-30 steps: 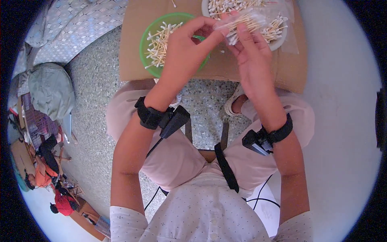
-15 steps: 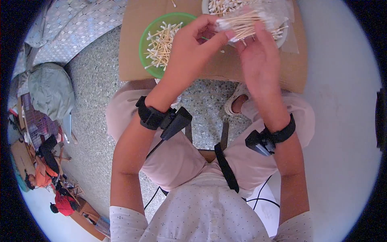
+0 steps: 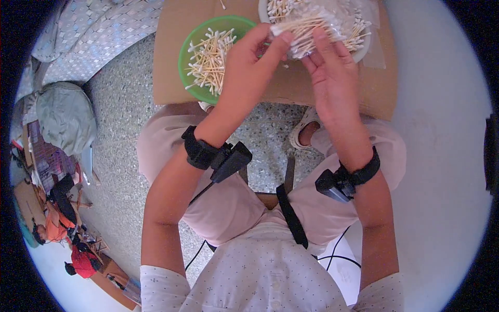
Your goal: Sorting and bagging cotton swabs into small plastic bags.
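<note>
Both hands have drawn closer together over the past second, and the bundle of cotton swabs now sits higher, over the white bowl rather than beside the green one.

Head view: a seated person works at a brown cardboard sheet (image 3: 176, 62) laid flat as a work surface. The left hand (image 3: 249, 67) pinches one end of a clear plastic bag of cotton swabs (image 3: 306, 28) between thumb and forefinger. The right hand (image 3: 332, 78) has its fingers spread and straight behind the bag, steadying it from the far side; whether the right thumb presses the plastic is hard to tell, since the bag's glare hides it. The bundle hangs above the white bowl (image 3: 364, 49), which already holds loose swabs. Left of it, the green bowl (image 3: 184, 73) carries a scattered heap of swabs. Black wrist straps with small units ride both forearms. A grey bag (image 3: 65, 117) lies on the speckled floor at far left.

Handled well, this step likely wants the pinch kept near the bag's mouth and the sticks held parallel, with the bowl directly beneath to catch strays.
</note>
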The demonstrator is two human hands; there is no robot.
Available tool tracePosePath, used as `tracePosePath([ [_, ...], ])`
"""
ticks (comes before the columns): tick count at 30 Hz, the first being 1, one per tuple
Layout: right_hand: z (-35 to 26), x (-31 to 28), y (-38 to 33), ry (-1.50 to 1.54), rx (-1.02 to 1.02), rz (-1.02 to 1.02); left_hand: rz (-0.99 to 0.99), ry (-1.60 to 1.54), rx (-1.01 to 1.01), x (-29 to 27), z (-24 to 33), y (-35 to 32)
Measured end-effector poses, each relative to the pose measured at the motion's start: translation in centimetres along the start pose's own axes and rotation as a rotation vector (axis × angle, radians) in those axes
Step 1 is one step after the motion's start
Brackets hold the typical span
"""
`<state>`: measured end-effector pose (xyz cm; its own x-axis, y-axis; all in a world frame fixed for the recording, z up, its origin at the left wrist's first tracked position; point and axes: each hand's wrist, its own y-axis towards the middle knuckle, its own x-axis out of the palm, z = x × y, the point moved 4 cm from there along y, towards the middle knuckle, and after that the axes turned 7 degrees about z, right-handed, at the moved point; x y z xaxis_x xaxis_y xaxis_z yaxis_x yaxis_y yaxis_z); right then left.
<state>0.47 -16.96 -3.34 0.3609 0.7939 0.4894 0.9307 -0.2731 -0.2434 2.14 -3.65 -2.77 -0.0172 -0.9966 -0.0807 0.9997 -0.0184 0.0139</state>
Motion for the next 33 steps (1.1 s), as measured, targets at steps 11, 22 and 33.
tracePosePath([
  [11, -0.1, -0.5, 0.8, 0.066, -0.034, 0.054, 0.016, 0.086, 0.127, 0.2, 0.3, 0.0],
  [22, -0.3, 0.5, 0.2, 0.137, -0.035, -0.026, 0.085, 0.017, 0.107, -0.4, 0.3, 0.4],
  [33, 0.2, -0.5, 0.8, -0.004, -0.015, -0.070, 0.010, 0.082, 0.064, 0.0, 0.3, 0.0],
])
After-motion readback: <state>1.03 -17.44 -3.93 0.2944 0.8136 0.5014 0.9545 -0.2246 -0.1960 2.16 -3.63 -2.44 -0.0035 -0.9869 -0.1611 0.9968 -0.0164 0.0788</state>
